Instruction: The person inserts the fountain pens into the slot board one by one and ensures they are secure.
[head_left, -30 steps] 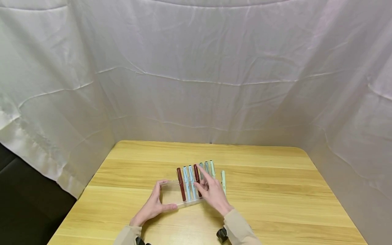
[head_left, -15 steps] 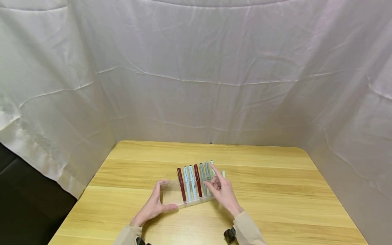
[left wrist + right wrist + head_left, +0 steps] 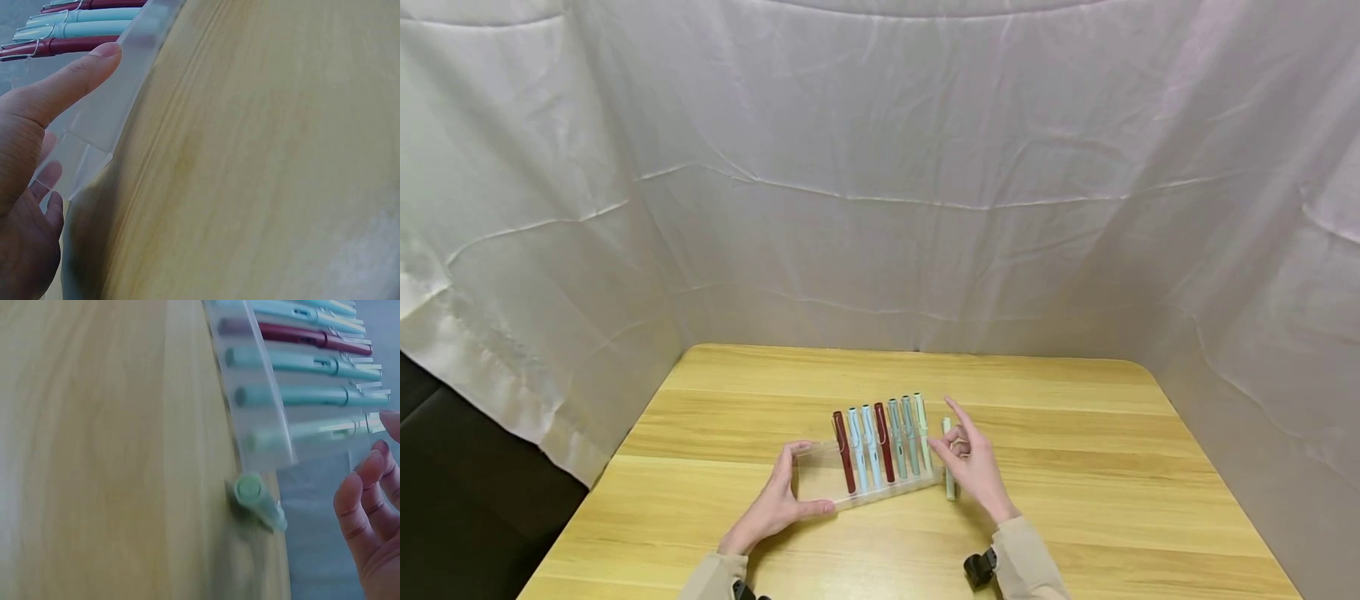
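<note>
My left hand point(image 3: 772, 502) grips the left end of a clear plastic pen tray point(image 3: 818, 475), thumb point(image 3: 94, 65) along the front edge and fingers round behind. Several capped pens lie side by side in it: a dark red pen point(image 3: 844, 454) leftmost, light blue pens point(image 3: 858, 450), another dark red pen point(image 3: 885, 446), grey-green pens point(image 3: 898, 437) and a pale green pen point(image 3: 922, 429) at the right. My right hand point(image 3: 976, 467) hovers just right of the tray, index finger stretched out, holding nothing. Beside it a loose pale green pen point(image 3: 253, 494) lies off the tray's right end.
The tray stands on a wooden table point(image 3: 1075, 467). Pale curtains point(image 3: 910, 167) hang behind and at both sides. At the lower left is a black surface point(image 3: 467, 475). Small black devices point(image 3: 979, 569) sit at the wrists.
My right hand has moved rightward along the row of pens, from over the second dark red pen to past the tray's right end. The left hand and tray stay put.
</note>
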Motion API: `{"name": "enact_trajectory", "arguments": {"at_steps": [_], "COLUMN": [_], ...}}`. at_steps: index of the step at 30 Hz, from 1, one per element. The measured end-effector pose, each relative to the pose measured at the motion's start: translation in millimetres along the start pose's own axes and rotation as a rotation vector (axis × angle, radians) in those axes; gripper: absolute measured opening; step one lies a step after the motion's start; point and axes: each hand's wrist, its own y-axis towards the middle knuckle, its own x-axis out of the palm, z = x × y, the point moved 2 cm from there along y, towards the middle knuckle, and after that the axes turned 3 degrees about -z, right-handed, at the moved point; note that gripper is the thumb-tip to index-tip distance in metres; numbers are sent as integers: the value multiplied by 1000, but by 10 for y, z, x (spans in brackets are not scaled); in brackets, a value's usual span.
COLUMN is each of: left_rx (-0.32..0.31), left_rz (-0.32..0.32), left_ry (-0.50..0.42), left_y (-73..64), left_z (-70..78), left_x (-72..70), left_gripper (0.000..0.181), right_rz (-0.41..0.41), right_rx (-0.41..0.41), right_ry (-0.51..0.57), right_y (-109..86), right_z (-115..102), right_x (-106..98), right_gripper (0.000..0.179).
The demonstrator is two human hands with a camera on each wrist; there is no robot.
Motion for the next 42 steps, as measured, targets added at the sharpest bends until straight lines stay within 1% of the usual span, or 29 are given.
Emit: {"name": "enact_trajectory", "arguments": {"at_steps": [4, 10, 15, 23, 28, 36, 42], "left_rx": [6, 13, 20, 13, 10, 13, 12], "left_rz": [0, 2, 6, 1, 1, -2, 2], "left_ry": [11, 26, 21, 16, 12, 9, 3], "left_y": [3, 7, 8, 11, 6, 7, 3], "left_z": [-8, -22, -20, -20, -19, -11, 1], "left_x": [-1, -1, -1, -2, -2, -3, -1], "left_gripper": [96, 97, 97, 97, 97, 97, 95], "right_rz": [-32, -81, -127, -193, -240, -316, -321], "right_rx": [31, 160, 223, 253, 242, 247, 239], "right_ry": [17, 1, -19, -50, -77, -119, -187], "right_y": [-1, 6, 29, 73, 91, 114, 128], "right_z": [91, 206, 317, 451, 487, 480, 430], "right_x": [-87, -189, -249, -283, -291, -289, -255], "right_gripper": [75, 78, 80, 82, 80, 85, 83]}}
